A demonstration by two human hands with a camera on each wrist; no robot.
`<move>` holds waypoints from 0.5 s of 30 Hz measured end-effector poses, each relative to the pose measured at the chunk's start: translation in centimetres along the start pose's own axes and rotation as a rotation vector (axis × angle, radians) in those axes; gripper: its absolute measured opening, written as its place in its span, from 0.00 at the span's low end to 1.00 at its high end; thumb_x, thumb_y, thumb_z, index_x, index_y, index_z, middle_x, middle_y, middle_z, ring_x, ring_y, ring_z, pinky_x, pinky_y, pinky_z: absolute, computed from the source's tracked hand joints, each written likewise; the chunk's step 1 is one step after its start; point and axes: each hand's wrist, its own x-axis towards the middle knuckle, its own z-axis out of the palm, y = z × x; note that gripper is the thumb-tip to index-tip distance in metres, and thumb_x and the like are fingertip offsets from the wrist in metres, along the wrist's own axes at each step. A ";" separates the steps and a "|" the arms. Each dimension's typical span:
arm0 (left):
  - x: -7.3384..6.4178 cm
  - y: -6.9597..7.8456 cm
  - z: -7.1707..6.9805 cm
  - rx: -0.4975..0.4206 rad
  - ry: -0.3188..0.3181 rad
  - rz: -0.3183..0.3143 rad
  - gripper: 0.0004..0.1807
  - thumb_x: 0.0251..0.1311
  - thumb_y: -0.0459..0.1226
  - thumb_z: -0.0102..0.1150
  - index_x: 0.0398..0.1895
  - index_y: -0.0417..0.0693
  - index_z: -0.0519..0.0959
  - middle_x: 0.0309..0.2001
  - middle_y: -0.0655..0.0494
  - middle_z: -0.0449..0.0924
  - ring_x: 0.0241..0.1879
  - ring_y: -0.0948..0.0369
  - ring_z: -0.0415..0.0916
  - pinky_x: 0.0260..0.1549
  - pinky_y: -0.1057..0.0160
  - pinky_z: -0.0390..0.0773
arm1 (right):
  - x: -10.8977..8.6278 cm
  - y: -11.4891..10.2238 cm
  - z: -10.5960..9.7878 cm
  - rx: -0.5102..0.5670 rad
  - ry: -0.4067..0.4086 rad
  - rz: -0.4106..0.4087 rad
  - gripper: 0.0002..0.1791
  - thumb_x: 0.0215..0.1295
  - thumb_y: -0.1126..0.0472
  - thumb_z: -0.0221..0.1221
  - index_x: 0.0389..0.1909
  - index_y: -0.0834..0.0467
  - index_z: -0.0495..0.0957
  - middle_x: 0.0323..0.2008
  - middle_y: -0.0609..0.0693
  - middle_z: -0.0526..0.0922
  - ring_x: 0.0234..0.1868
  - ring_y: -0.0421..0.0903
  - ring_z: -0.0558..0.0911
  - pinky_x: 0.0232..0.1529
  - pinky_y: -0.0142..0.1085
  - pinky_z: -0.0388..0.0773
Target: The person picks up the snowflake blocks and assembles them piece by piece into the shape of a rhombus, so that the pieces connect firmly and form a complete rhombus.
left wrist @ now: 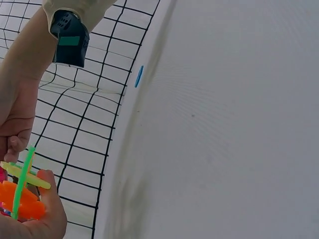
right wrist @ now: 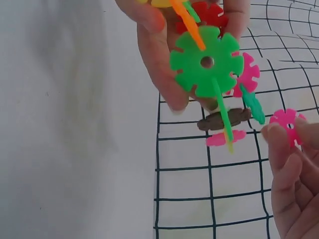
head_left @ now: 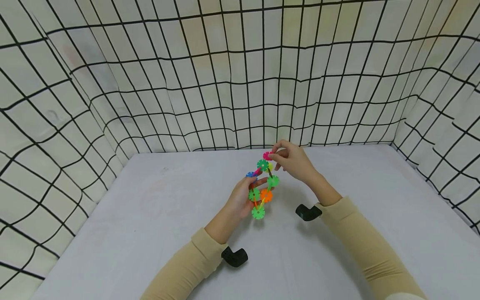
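My left hand [head_left: 240, 198] holds a linked set of notched plastic discs, fingers behind it and thumb at its left side. The set includes a green disc [right wrist: 207, 62], an orange disc [head_left: 266, 195], a brown disc [right wrist: 224, 119] and a teal disc [right wrist: 252, 104], slotted at angles to each other. Above the far end of the set, my right hand [head_left: 296, 162] pinches a pink disc [right wrist: 285, 119] between thumb and forefinger. In the right wrist view this pink disc lies close to the teal one. Part of the set is hidden behind the left fingers.
Both hands are over a white-covered table [head_left: 168, 216]. White walls with a black grid [head_left: 240, 83] rise at the back and sides. Black curved devices [head_left: 234, 257] sit at both sleeve cuffs. A thin blue piece [left wrist: 139, 76] shows near the table's edge in the left wrist view.
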 end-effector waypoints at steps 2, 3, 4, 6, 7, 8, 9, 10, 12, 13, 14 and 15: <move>-0.1 0.0 -0.1 0.002 -0.006 0.002 0.26 0.80 0.39 0.37 0.75 0.37 0.58 0.61 0.45 0.79 0.60 0.41 0.78 0.56 0.52 0.80 | 0.1 0.4 -0.1 0.025 -0.013 -0.014 0.09 0.75 0.62 0.61 0.48 0.62 0.75 0.40 0.62 0.87 0.30 0.52 0.83 0.29 0.33 0.76; -0.1 -0.1 -0.1 0.003 -0.011 0.008 0.26 0.80 0.38 0.37 0.75 0.37 0.58 0.61 0.44 0.79 0.60 0.40 0.78 0.55 0.51 0.80 | 0.1 0.6 -0.2 0.039 -0.019 -0.019 0.09 0.75 0.62 0.61 0.48 0.63 0.75 0.39 0.63 0.87 0.30 0.52 0.82 0.29 0.33 0.76; -0.1 -0.1 -0.2 0.006 -0.014 0.009 0.25 0.79 0.38 0.37 0.75 0.38 0.59 0.60 0.45 0.79 0.59 0.39 0.78 0.55 0.51 0.80 | 0.2 0.9 -0.3 0.048 -0.026 -0.025 0.09 0.75 0.63 0.61 0.48 0.64 0.75 0.39 0.63 0.86 0.29 0.50 0.81 0.29 0.33 0.76; -0.2 0.0 -0.3 0.016 -0.021 0.012 0.25 0.78 0.37 0.38 0.74 0.41 0.61 0.58 0.46 0.80 0.58 0.39 0.79 0.54 0.52 0.81 | 0.2 1.3 -0.4 0.065 -0.036 -0.035 0.09 0.75 0.64 0.61 0.48 0.65 0.76 0.38 0.64 0.86 0.30 0.48 0.81 0.30 0.32 0.76; -0.2 0.0 -0.3 0.019 -0.030 0.014 0.25 0.78 0.37 0.38 0.74 0.41 0.62 0.57 0.46 0.81 0.57 0.40 0.80 0.53 0.52 0.81 | 0.2 1.5 -0.5 0.071 -0.039 -0.041 0.09 0.74 0.64 0.61 0.48 0.66 0.76 0.38 0.63 0.86 0.30 0.48 0.81 0.30 0.32 0.77; -0.2 0.0 -0.3 0.023 -0.033 0.013 0.24 0.77 0.36 0.39 0.73 0.42 0.63 0.56 0.48 0.82 0.56 0.41 0.81 0.53 0.53 0.81 | 0.2 1.6 -0.5 0.075 -0.041 -0.046 0.09 0.74 0.64 0.61 0.48 0.66 0.77 0.38 0.62 0.86 0.30 0.47 0.81 0.31 0.32 0.77; -0.2 0.0 -0.3 0.029 -0.038 0.012 0.24 0.76 0.36 0.39 0.72 0.43 0.64 0.55 0.49 0.83 0.55 0.43 0.81 0.52 0.53 0.82 | 0.2 1.8 -0.5 0.079 -0.042 -0.048 0.09 0.74 0.64 0.61 0.48 0.66 0.77 0.38 0.61 0.86 0.31 0.46 0.81 0.31 0.32 0.78; -0.2 0.0 -0.4 0.034 -0.045 0.011 0.23 0.76 0.36 0.40 0.71 0.43 0.65 0.55 0.50 0.83 0.54 0.45 0.82 0.51 0.54 0.82 | 0.2 1.9 -0.6 0.082 -0.042 -0.051 0.09 0.74 0.64 0.61 0.48 0.66 0.77 0.38 0.60 0.86 0.31 0.46 0.81 0.31 0.32 0.78; -0.2 0.0 -0.4 0.043 -0.062 0.015 0.22 0.77 0.36 0.40 0.70 0.41 0.65 0.53 0.51 0.84 0.51 0.48 0.82 0.50 0.55 0.82 | 0.1 2.0 -0.6 0.090 -0.042 -0.060 0.09 0.74 0.65 0.61 0.48 0.66 0.78 0.37 0.57 0.86 0.32 0.46 0.81 0.32 0.33 0.78; -0.2 0.0 -0.4 0.048 -0.067 0.015 0.22 0.77 0.36 0.40 0.70 0.40 0.65 0.52 0.52 0.84 0.50 0.50 0.81 0.49 0.56 0.82 | 0.1 2.0 -0.6 0.094 -0.043 -0.064 0.09 0.74 0.65 0.61 0.48 0.66 0.78 0.36 0.56 0.86 0.32 0.46 0.81 0.33 0.33 0.78; -0.2 0.0 -0.4 0.054 -0.070 0.015 0.21 0.78 0.37 0.40 0.69 0.40 0.66 0.51 0.52 0.84 0.49 0.51 0.81 0.48 0.57 0.83 | 0.1 2.0 -0.6 0.099 -0.045 -0.068 0.09 0.74 0.65 0.61 0.48 0.66 0.78 0.36 0.55 0.86 0.32 0.45 0.81 0.33 0.33 0.79; -0.2 0.0 -0.4 0.060 -0.074 0.018 0.21 0.78 0.37 0.40 0.69 0.40 0.65 0.51 0.53 0.84 0.48 0.52 0.80 0.47 0.58 0.83 | 0.1 2.0 -0.7 0.103 -0.047 -0.073 0.08 0.74 0.65 0.61 0.48 0.66 0.78 0.36 0.55 0.85 0.32 0.45 0.82 0.33 0.33 0.79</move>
